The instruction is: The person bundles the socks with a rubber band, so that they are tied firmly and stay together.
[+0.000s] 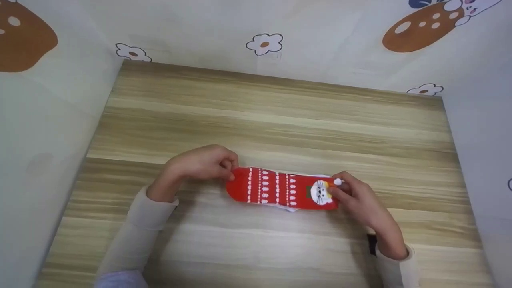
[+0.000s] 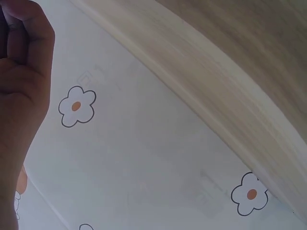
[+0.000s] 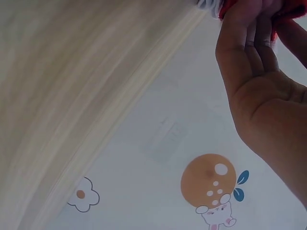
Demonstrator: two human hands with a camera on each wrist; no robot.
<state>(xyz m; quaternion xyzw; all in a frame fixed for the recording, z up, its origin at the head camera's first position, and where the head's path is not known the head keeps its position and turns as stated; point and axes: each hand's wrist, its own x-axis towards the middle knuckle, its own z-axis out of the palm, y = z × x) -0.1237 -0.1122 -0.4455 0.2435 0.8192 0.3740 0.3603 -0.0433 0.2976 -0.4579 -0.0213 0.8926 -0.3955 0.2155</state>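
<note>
A red sock (image 1: pixel 270 186) with rows of white hearts and trees and a white cat face near its right end is stretched lengthwise over the wooden table. White fabric (image 1: pixel 292 209) peeks out beneath its edges. My left hand (image 1: pixel 204 162) pinches the rounded left end between thumb and curled fingers. At the other end my right hand (image 1: pixel 362 204) grips the sock beside the cat face, thumb on top. The right wrist view has a bit of red and white fabric (image 3: pixel 292 9) at the fingers; in the left wrist view only part of the left hand (image 2: pixel 24 57) appears.
The wood-grained table (image 1: pixel 260 112) runs back to a pale wall (image 1: pixel 192 32) printed with flowers and orange shapes. Side walls rise at the left and right table edges. A small black item (image 1: pixel 372 244) shows by the right wrist.
</note>
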